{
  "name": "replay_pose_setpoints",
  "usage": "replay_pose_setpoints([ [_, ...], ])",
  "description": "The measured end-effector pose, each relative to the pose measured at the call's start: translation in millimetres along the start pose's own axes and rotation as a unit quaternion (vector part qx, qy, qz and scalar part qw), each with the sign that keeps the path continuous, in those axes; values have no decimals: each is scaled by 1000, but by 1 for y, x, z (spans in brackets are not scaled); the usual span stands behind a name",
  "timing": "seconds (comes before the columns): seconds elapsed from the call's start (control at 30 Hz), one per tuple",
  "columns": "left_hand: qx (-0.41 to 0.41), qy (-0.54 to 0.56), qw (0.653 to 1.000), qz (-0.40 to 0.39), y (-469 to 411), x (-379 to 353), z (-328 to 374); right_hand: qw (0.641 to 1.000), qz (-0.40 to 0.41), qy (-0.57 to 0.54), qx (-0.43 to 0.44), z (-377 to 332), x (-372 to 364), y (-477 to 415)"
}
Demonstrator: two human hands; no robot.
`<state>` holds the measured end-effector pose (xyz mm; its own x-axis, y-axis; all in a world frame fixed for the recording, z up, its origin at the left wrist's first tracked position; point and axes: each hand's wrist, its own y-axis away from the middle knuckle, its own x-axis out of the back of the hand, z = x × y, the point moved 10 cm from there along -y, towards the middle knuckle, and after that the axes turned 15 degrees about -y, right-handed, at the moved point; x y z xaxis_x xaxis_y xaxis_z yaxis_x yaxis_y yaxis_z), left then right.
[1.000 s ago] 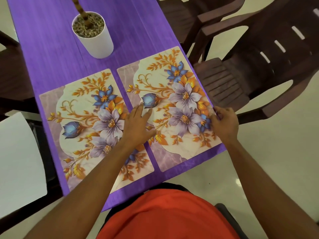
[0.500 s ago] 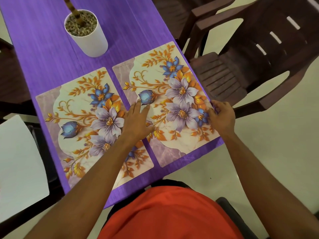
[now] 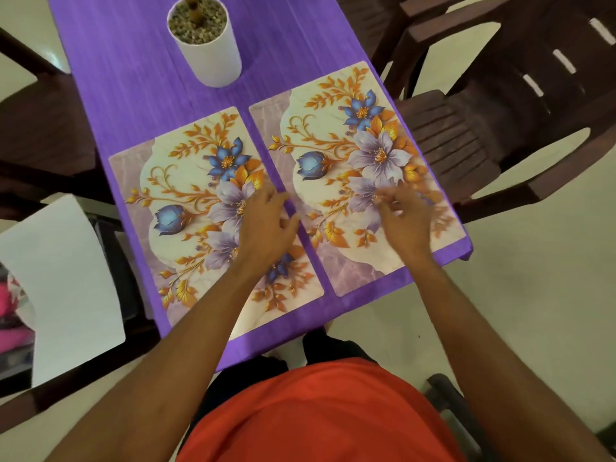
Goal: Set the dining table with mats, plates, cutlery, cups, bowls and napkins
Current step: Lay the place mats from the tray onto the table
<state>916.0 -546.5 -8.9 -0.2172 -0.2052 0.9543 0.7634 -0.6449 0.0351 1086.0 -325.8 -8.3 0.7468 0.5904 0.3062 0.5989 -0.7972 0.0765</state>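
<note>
A: Hands first. Left?
B: Left hand (image 3: pixel 266 225) lies palm down on the right edge of the left mat (image 3: pixel 186 201). Fingers are loose and a little spread, and the tips reach toward the purple strip between the two mats. It holds nothing.
A: Right?
B: Right hand (image 3: pixel 403 218) is over the lower middle of the right mat (image 3: pixel 333 145), on the pale lilac flowers. Fingers are loosely bent with nothing in them. The hand is smeared by motion blur, so I can't tell whether the fingertips touch the mat or hover just above it.
A: The mats?
B: Two floral mats lie flat, side by side at the near end of the table (image 3: pixel 133 78). Their long sides are parallel with a narrow purple gap between them, not touching. The right mat sits a bit farther up than the left, and its outer edge runs close along the table's right edge.
A: Anything else on the table?
B: A white pot (image 3: pixel 213 58) stands upright beyond the mats, apart from both. It has pebbles on top and a stem.
A: Around it?
B: A dark slatted chair (image 3: pixel 466 138) stands just beside the table on the right. A white chair (image 3: pixel 63 278) is on the left. An orange shirt (image 3: pixel 320 415) fills the bottom edge, with bare forearms reaching out from it.
</note>
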Motion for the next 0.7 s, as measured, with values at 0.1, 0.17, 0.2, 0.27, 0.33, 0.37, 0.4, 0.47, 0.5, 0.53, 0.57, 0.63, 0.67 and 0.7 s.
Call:
replay_pose_setpoints([
  [0.1, 47, 30, 996, 66, 31, 23, -45, 994, -108, -28, 1, -20, -81, 45],
  [0.17, 85, 30, 990, 106, 59, 42, -87, 981, -188, -37, 12, -39, -146, 85],
  [0.2, 103, 30, 986, 125, 75, 52, -111, 973, -226, -44, 24, -50, -179, 106],
  [0.27, 144, 27, 979, 139, 109, 65, -163, 950, -304, -54, 43, -75, -244, 150],
  [0.33, 185, 20, 975, 125, 145, 71, -221, 923, -379, -64, 35, -92, -307, 200],
  [0.37, 204, 18, 973, 110, 164, 72, -251, 910, -408, -66, 21, -98, -337, 225],
  [0.4, 226, 21, 970, 90, 183, 70, -283, 900, -431, -66, -1, -98, -368, 249],
  [0.47, 284, 44, 958, 25, 220, 59, -345, 883, -458, -63, -78, -84, -431, 292],
  [0.5, 312, 52, 948, -20, 237, 49, -375, 877, -460, -54, -127, -73, -459, 311],
  [0.53, 333, 50, 940, -63, 255, 40, -402, 872, -459, -36, -168, -57, -485, 327],
  [0.57, 348, 47, 931, -103, 272, 32, -427, 868, -457, 4, -195, -38, -508, 340],
  [0.63, 367, 51, 915, -158, 304, 21, -469, 868, -441, 98, -206, -2, -542, 354],
  [0.67, 370, 57, 911, -174, 315, 16, -487, 872, -422, 135, -207, 14, -553, 355],
  [0.7, 374, 60, 906, -189, 325, 12, -503, 876, -401, 161, -213, 26, -560, 354],
])
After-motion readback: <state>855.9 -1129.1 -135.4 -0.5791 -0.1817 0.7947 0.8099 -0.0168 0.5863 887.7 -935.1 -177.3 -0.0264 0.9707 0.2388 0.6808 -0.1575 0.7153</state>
